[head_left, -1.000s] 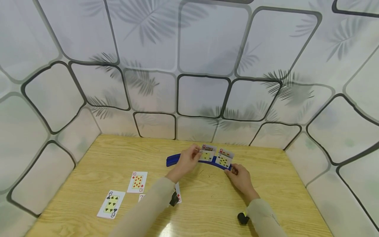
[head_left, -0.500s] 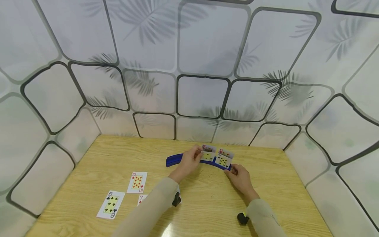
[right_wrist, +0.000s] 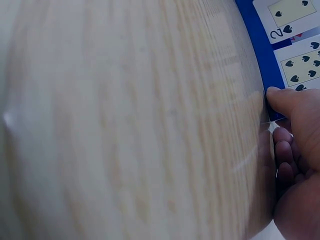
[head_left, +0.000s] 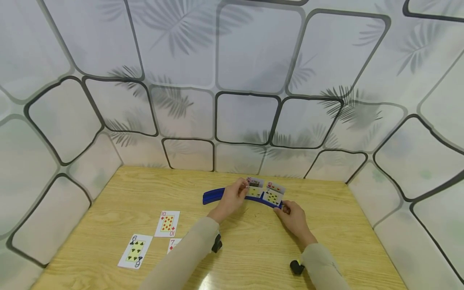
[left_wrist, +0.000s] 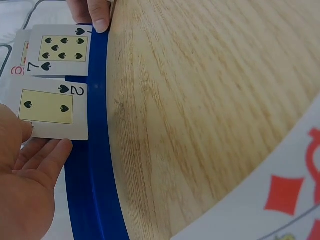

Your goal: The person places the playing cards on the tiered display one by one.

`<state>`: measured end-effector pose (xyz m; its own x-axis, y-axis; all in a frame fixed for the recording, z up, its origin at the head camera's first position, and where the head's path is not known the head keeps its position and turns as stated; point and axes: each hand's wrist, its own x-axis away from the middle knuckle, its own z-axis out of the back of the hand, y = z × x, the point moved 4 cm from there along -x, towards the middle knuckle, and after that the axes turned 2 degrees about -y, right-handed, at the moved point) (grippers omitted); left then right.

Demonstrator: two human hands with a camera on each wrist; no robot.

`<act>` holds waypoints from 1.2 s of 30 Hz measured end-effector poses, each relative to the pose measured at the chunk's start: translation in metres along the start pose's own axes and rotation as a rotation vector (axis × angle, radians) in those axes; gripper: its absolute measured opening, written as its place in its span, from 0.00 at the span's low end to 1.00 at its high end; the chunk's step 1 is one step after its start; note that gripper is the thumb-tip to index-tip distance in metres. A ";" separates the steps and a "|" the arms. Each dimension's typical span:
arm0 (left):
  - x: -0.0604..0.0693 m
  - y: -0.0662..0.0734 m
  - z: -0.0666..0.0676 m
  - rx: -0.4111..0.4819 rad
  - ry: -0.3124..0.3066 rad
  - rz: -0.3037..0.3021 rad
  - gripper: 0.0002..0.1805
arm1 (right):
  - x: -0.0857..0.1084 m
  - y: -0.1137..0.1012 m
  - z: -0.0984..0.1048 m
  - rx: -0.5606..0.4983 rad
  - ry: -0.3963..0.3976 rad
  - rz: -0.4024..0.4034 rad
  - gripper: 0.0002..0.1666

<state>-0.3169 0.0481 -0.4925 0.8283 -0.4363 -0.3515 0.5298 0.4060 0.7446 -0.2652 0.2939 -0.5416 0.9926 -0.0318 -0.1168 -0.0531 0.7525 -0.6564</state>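
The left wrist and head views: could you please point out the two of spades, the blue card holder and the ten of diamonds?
Two of spades (left_wrist: 46,107): left wrist view, middle of its face.
Blue card holder (left_wrist: 99,120): left wrist view, its bare front strip.
Ten of diamonds (head_left: 167,223): head view, middle of its face.

The left sleeve (head_left: 185,255) and right sleeve (head_left: 322,264) are long, beige and lightly creased. The left camera (head_left: 216,243) is small and black; the right camera (head_left: 296,268), also black, shows yellow-green.
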 end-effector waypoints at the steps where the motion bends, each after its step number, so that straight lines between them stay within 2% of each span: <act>1: 0.000 0.000 0.000 -0.001 -0.003 0.003 0.05 | 0.000 0.000 0.000 -0.002 0.001 0.001 0.22; 10: 0.000 -0.002 -0.002 -0.004 -0.037 0.009 0.05 | 0.000 0.000 -0.001 -0.008 0.003 0.005 0.18; 25: 0.000 -0.004 -0.003 0.007 -0.046 0.011 0.04 | 0.001 -0.001 0.000 -0.015 0.002 -0.007 0.19; 36: 0.000 -0.010 -0.004 0.014 -0.064 0.058 0.04 | 0.001 -0.002 0.000 -0.021 0.012 0.002 0.21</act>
<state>-0.3211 0.0474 -0.5025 0.8441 -0.4629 -0.2707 0.4782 0.4214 0.7706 -0.2641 0.2924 -0.5406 0.9911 -0.0383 -0.1276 -0.0579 0.7390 -0.6712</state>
